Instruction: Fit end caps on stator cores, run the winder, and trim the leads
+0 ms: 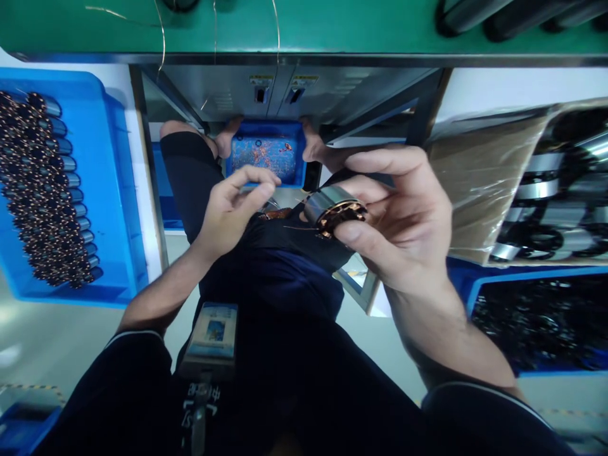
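My right hand (403,221) grips a motor stator (335,212) between thumb and fingers, held up over my lap. The stator is a silvery metal ring with copper windings and dark inner parts, tilted with its wound face toward me. Thin copper wire ends stick out from its left side. To the left, my left hand (232,209) hovers apart from the stator, its thumb and forefinger drawn together in a pinch. Whatever may lie between those fingertips is too small to make out. Below, between my feet, a blue bin (304,155) contains copper wire scraps.
On the left, a blue crate (116,209) holds rows of wound stators (42,190). A carton lined with plastic (489,183) on the right contains metal parts, with a blue crate of dark pieces (541,323) below. Loose wires hang over the green bench (332,28), where dark cylinders lie.
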The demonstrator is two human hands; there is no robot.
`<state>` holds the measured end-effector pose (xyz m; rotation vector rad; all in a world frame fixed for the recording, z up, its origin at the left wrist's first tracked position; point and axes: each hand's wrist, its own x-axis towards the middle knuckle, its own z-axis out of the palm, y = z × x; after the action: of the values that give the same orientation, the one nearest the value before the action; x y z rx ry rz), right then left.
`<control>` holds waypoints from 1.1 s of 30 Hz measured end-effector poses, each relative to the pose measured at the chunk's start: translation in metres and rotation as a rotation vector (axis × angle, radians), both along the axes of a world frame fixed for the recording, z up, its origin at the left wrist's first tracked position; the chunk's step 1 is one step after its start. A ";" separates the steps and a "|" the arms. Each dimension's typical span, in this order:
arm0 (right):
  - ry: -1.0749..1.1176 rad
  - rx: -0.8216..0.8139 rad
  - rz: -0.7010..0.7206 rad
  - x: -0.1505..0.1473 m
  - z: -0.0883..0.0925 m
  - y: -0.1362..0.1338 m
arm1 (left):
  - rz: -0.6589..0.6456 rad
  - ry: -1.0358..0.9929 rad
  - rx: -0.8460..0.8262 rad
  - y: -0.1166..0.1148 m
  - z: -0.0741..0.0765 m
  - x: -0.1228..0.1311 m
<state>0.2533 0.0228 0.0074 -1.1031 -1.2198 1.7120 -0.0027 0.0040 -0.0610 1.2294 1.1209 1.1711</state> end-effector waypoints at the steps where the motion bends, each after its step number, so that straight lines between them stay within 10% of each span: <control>1: 0.001 0.008 -0.001 -0.001 -0.001 0.000 | 0.031 0.028 0.111 0.001 0.000 -0.002; 5: -0.005 0.007 0.044 -0.007 -0.001 0.004 | -0.056 0.254 0.510 0.007 0.030 -0.005; 9: -0.105 0.093 0.087 -0.008 0.008 0.011 | -0.150 0.291 0.279 0.006 0.056 -0.004; 19: -0.279 0.312 -0.320 -0.007 0.001 0.014 | 0.054 0.414 0.515 0.015 0.053 0.003; 26: -0.300 0.411 -0.181 -0.011 -0.001 0.000 | 0.280 0.468 0.587 0.018 0.052 0.010; 33: -0.310 0.520 -0.257 -0.021 -0.010 -0.002 | 0.164 0.366 0.344 0.016 0.051 0.015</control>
<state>0.2324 0.0207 -0.0027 -1.1586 -1.5260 0.9738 0.0124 0.0198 -0.0098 1.6919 1.3460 1.3356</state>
